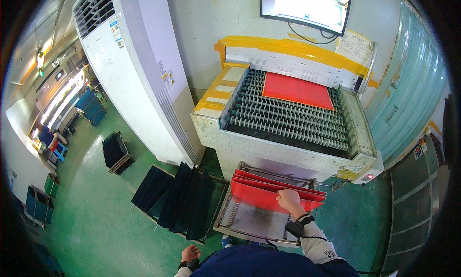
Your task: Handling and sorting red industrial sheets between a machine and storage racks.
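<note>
Here, a white air conditioner stands left, dark panels lean nearer, the left hand curls closed, and the right hand clamps a red panel in a rack before the far roller machine.

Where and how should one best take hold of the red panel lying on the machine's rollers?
Grip the red panel by its long near edge, probably pinched above and below, coming from the near side. It lies flat; bare rollers stretch before that edge, while its far edge sits close to the white back guard.
</note>
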`<state>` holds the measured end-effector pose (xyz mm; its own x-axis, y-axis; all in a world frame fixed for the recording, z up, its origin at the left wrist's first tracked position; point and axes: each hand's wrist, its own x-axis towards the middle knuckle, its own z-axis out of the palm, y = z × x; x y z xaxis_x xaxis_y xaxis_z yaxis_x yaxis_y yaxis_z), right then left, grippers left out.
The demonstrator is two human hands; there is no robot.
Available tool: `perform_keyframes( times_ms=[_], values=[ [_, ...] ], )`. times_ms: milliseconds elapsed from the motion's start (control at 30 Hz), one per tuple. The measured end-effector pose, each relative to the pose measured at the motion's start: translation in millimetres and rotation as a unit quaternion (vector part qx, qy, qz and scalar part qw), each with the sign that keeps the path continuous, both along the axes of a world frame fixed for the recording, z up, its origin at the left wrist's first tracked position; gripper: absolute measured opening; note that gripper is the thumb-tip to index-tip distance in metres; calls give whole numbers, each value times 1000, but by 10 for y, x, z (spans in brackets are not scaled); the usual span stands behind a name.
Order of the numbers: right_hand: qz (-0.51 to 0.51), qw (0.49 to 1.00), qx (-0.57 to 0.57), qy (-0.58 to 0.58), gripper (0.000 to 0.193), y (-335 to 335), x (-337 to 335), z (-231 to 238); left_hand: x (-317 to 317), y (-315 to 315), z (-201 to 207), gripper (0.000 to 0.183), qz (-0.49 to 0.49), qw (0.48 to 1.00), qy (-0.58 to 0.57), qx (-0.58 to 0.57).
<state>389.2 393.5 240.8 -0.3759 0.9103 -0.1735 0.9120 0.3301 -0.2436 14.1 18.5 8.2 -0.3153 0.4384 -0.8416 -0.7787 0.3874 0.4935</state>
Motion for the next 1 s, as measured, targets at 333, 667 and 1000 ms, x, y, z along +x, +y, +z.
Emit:
perform_keyframes(
  times_ms=[333, 667, 1000],
  values=[
    [6, 1000, 4, 9, 15, 20, 7, -22, -33, -29, -93, 16, 83, 991, -104, 17],
    [8, 1000, -18, -11, 19, 35, 3, -26, 58, 12, 134, 18, 98, 992, -80, 8],
    [20, 1000, -1, 4, 16, -25, 20, 8, 32, -177, -183, 18, 8, 999, 8, 32]
  ],
)
